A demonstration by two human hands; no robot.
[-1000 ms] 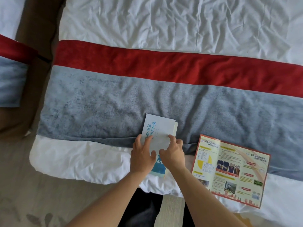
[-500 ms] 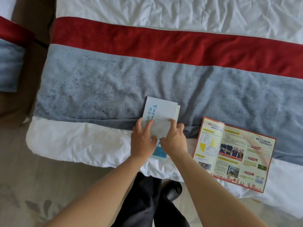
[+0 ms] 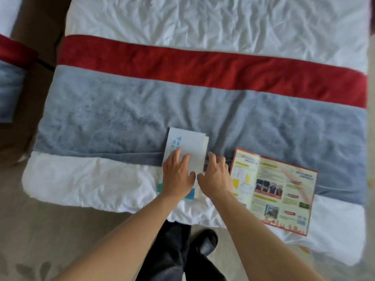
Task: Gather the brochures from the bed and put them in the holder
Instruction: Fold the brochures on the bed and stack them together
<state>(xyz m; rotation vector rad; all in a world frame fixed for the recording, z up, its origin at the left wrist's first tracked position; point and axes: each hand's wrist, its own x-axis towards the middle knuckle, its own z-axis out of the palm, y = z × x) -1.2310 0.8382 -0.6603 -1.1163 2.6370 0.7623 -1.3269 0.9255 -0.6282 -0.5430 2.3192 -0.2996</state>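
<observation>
Since the earlier frame, the right hand (image 3: 215,177) is being slid off the white brochure (image 3: 186,147) toward its right edge, while the left hand (image 3: 177,175) is being kept flat on top of it.

Seen from the head camera, the white brochure is being pressed down by the left hand, with fingers straight and slightly spread over its lower half; its upper part with blue lettering is being left uncovered beyond the fingertips. The right hand is being held just beside the brochure's right edge, fingers loosely curved; whether that edge is being pinched cannot be told. The colourful brochure (image 3: 274,191) is lying open just right of the right hand, near the foot edge of the bed (image 3: 121,110).
</observation>
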